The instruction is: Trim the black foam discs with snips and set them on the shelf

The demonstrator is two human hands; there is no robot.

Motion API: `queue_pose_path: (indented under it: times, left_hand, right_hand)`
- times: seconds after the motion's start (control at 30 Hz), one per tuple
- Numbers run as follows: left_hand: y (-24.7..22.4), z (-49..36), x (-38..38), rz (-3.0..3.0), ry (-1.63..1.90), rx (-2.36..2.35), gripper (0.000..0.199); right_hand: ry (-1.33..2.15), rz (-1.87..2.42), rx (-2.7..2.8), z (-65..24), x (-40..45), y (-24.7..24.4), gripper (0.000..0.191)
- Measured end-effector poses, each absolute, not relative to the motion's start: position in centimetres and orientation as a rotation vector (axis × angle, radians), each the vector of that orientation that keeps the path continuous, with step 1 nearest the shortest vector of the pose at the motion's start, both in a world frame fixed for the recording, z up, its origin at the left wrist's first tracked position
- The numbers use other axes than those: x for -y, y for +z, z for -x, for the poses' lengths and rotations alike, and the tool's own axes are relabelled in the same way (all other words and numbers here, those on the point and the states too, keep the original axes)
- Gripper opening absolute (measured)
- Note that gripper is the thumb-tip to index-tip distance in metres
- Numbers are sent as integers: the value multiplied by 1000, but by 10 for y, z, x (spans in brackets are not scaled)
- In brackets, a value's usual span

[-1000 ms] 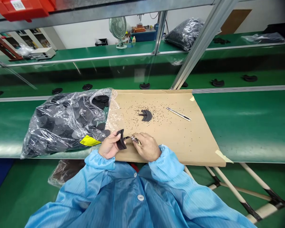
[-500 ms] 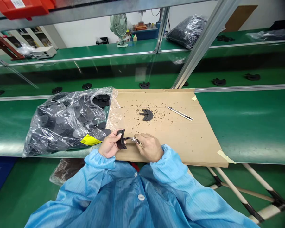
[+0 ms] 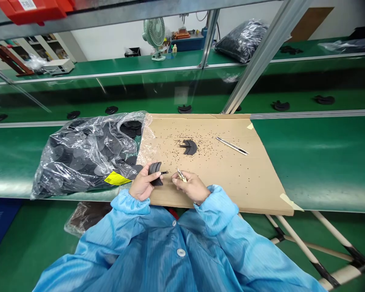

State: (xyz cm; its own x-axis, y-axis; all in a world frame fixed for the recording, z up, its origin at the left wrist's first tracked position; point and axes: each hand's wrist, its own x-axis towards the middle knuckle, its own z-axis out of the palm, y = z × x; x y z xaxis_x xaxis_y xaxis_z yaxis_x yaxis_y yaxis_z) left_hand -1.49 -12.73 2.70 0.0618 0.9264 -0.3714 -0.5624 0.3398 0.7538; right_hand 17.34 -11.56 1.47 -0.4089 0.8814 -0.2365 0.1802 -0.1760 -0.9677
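My left hand is closed on a black curved plastic part, its ridged face turned up and the thumb across it. A thin dark stem sticks out of the part to the right. In my right hand is a small pair of pliers with pale handles, metal tips pointing up and away from me. The tips are apart from the stem. Further back, a similar black curved part lies on the cardboard sheet, among many tiny black bits.
A clear plastic bag full of black parts lies at the left, overlapping the cardboard. A utility knife rests at the right. More black parts sit along the green belt behind. A metal post slants up from the bench.
My right hand has drawn the pliers back from the stem and turned their tips upward. The part in my left hand has rotated, so its ridged face shows more.
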Motion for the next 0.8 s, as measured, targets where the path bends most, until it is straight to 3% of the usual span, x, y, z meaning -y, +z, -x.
queue_pose_path:
  times: [0.17, 0.33, 0.47, 0.7, 0.8]
  left_hand:
    - [26, 18, 127, -452, 1165, -1044, 41]
    - [20, 21, 120, -374, 1164, -998, 44]
    - [15, 21, 117, -270, 1230, -925, 31]
    - [19, 21, 118, -196, 1171, -838, 25]
    - [21, 22, 119, -169, 1152, -841, 32]
  right_hand:
    - [1502, 1353, 1588, -179, 110, 10, 28]
    - [1426, 1407, 1705, -177, 111, 20, 25]
    - [1363, 1441, 1811, -174, 113, 28, 22]
    - [1258, 1404, 1980, -172, 116, 37, 19]
    - [1127, 1402, 2115, -168, 119, 45, 16]
